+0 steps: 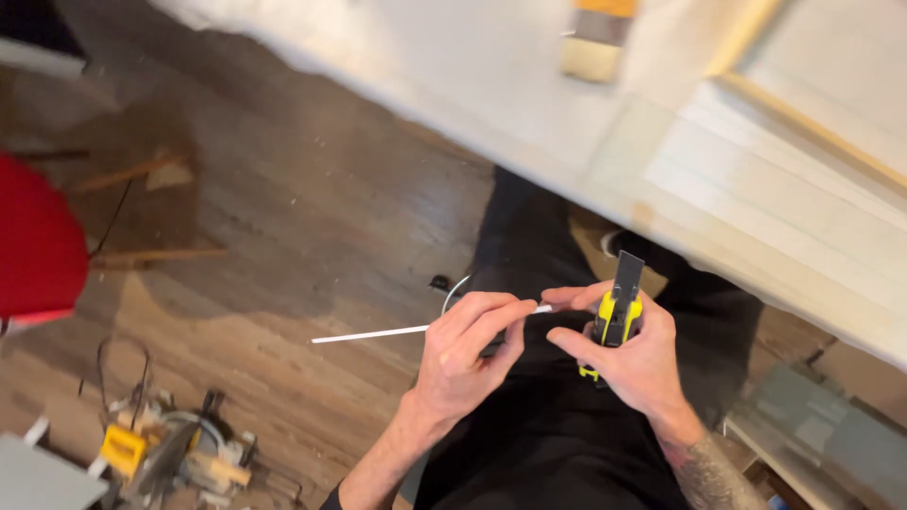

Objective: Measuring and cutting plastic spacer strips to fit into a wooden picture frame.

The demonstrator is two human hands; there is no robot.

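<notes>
Fingers of left hand (468, 345) pinch white rod (378, 332); right hand (628, 354) grips yellow-black tool (617, 316).

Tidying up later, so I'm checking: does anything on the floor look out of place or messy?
Yes. Loose wood scraps lie scattered on the wooden floor, and a yellow saw sits on the floor too.

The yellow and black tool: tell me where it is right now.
In the head view, the yellow and black tool sits right of centre, gripped in the right hand, beside the left hand pinching a thin white strip.
</notes>
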